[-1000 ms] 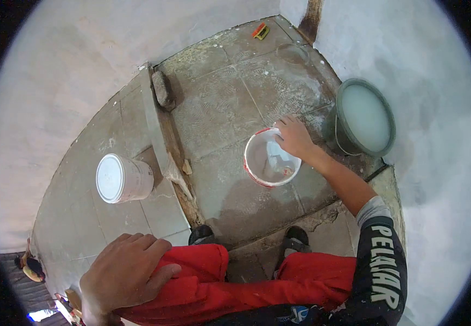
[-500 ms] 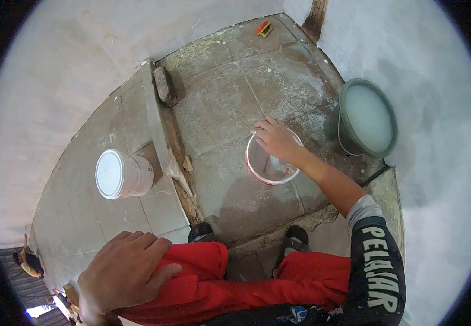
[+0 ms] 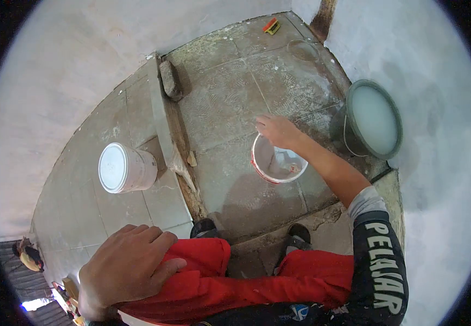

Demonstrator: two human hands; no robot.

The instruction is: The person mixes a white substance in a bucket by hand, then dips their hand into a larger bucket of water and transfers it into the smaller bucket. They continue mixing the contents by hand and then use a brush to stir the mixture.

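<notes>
My right hand (image 3: 279, 132) has its fingers curled at the far rim of a small white bucket (image 3: 265, 173) with red marks on its outside. Inside the bucket, whitish residue and a pale lump show, partly hidden by my wrist. My left hand (image 3: 132, 266) lies palm down over my knee in red trousers (image 3: 203, 263), fingers stretched out and holding nothing. Right of the white bucket stands a dark green bucket (image 3: 339, 130), filled nearly to the rim with cloudy whitish liquid, its wire handle hanging down.
A lidded white pail (image 3: 140, 169) stands on the tiles at left. A long wooden board (image 3: 173, 130) crosses the floor, with a stone (image 3: 170, 80) beside it. An orange-and-yellow brush-like item (image 3: 272, 26) lies in the far corner. Another person (image 3: 28, 255) is at the far lower left.
My right hand's fingers have drawn closer together at the bucket's rim, and more of the bucket's inside shows. The view has shifted slightly. My left hand stays on my knee.
</notes>
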